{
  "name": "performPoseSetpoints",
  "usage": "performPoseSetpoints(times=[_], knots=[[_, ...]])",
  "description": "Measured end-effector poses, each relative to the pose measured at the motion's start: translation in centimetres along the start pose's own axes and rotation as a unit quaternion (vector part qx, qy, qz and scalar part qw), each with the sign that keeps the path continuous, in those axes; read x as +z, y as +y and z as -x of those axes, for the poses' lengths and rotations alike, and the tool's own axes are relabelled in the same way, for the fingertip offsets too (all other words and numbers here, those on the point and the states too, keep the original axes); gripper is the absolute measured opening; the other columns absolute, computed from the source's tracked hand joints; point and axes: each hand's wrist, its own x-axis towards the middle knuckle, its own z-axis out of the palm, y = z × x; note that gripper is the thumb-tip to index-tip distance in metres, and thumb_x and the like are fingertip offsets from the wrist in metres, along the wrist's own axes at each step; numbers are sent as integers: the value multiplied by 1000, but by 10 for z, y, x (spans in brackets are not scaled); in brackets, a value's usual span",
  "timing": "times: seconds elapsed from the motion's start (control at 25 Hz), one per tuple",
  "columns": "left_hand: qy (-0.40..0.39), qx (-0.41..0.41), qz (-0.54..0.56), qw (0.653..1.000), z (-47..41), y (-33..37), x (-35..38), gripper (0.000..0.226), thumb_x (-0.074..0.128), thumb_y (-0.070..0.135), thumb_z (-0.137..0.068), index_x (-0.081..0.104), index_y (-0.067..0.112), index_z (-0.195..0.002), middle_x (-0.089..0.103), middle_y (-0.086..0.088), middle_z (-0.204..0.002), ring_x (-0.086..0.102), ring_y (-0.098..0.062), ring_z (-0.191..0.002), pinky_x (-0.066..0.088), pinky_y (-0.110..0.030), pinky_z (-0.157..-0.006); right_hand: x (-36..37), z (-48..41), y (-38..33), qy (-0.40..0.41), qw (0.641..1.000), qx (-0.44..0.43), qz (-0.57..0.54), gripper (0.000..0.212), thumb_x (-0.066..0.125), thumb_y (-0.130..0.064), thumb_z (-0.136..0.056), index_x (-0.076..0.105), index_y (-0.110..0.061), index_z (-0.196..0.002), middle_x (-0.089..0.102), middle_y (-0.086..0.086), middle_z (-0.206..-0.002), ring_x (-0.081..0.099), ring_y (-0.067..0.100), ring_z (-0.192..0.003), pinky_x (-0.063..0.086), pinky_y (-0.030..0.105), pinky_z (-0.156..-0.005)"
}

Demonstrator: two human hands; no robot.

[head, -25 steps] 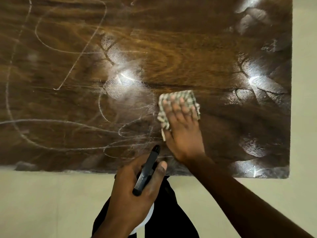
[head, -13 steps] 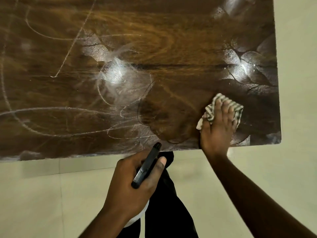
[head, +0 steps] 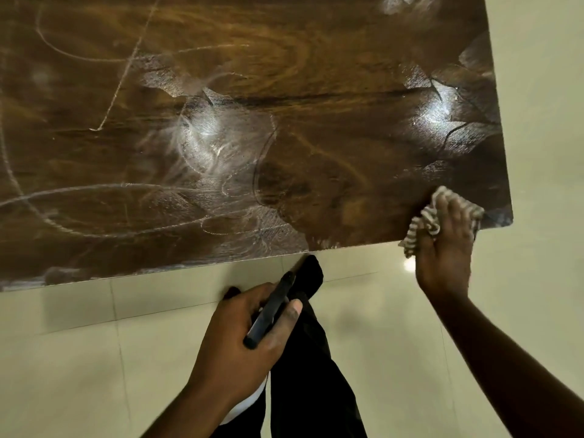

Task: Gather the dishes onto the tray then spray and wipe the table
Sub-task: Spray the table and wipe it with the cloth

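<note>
Wet streaks cover the wooden table (head: 221,90), no dishes in sight. Below its edge, the left hand (head: 240,343) grips the spray bottle (head: 270,311); the right hand (head: 445,245) clutches the striped cloth (head: 423,222) at the near corner. Wiping looks nearly finished.

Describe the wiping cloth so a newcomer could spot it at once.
Start at the dark wooden table and follow its near edge to the corner on the person's right. There the right hand presses a crumpled cloth, part of it hanging off the edge. Its pale-and-dark stripes set it apart; the left hand holds only a black-topped spray bottle.
</note>
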Motion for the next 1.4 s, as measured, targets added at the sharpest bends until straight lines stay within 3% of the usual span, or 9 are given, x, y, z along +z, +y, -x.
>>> performPoseSetpoints(times=[0.16, 0.28, 0.48, 0.68, 0.8, 0.92, 1.04, 1.12, 1.4], knots=[[19, 3, 0, 1000, 1, -2, -7, 34, 73, 46, -96, 64, 19, -79, 51, -4, -59, 53, -25, -52, 42, -45, -58, 41, 35, -98, 17, 998, 66, -17, 72, 42, -30, -103, 24, -8, -170, 18, 16, -178, 10, 36, -167, 3, 54, -135], [44, -4, 15, 999, -4, 1, -14, 36, 75, 47, -96, 70, 14, -84, 56, -4, -58, 49, -16, -47, 42, -46, -56, 55, 82, -169, -104, 990, -90, -18, 81, 51, -32, -103, 12, -19, -173, 4, 4, -182, -6, 24, -168, 5, 50, -136], [88, 3, -13, 996, -12, -1, -32, 46, 71, 51, -94, 68, 7, -79, 55, -14, -55, 49, -27, -45, 46, -50, -54, 46, 51, -137, -231, 883, -405, 57, 78, 55, -33, -104, 18, -28, -172, 12, -4, -181, 4, 19, -168, 14, 51, -134], [109, -7, 14, 994, -8, -7, -46, 50, 71, 52, -94, 65, 4, -80, 56, -19, -59, 49, -33, -47, 48, -54, -57, 30, 7, -107, -92, 989, -112, 2, 70, 39, -40, -105, 24, -25, -171, 17, 2, -180, 8, 25, -168, 16, 58, -132], [116, -16, 16, 993, -5, -8, -50, 41, 72, 42, -98, 66, 6, -79, 52, -12, -53, 49, -26, -45, 44, -44, -56, 56, 26, -176, -56, 998, 24, -12, 76, 33, -44, -101, 19, -21, -172, 12, 6, -181, 4, 29, -168, 8, 56, -134], [117, -25, 38, 992, -5, -6, -56, 38, 72, 40, -95, 65, 7, -77, 53, -14, -54, 47, -24, -44, 42, -41, -58, 73, 57, -232, -156, 974, -163, 16, 81, 43, -40, -100, 11, -25, -173, 4, 2, -182, -5, 26, -168, 3, 52, -135], [123, -29, 45, 991, -7, -5, -63, 42, 75, 43, -94, 60, 17, -66, 51, -10, -49, 49, -27, -44, 47, -46, -58, 74, 54, -231, -234, 877, -418, 45, 75, 42, -36, -100, 22, -27, -172, 15, -1, -181, 3, 21, -168, 7, 50, -135], [130, -30, 37, 990, -9, -6, -68, 51, 76, 48, -94, 53, 13, -63, 48, -15, -49, 50, -39, -48, 50, -55, -60, 64, 29, -206, -226, 854, -463, 72, 73, 42, -36, -100, 27, -27, -170, 22, -1, -179, 13, 22, -167, 14, 51, -135], [101, -30, 83, 991, -6, -14, -80, 48, 71, 55, -90, 68, 7, -83, 57, -15, -60, 48, -20, -46, 42, -45, -56, 50, -35, -179, -66, 998, 1, -3, 74, 37, -41, -102, 24, -21, -171, 15, 8, -180, 7, 31, -167, 11, 57, -133]])
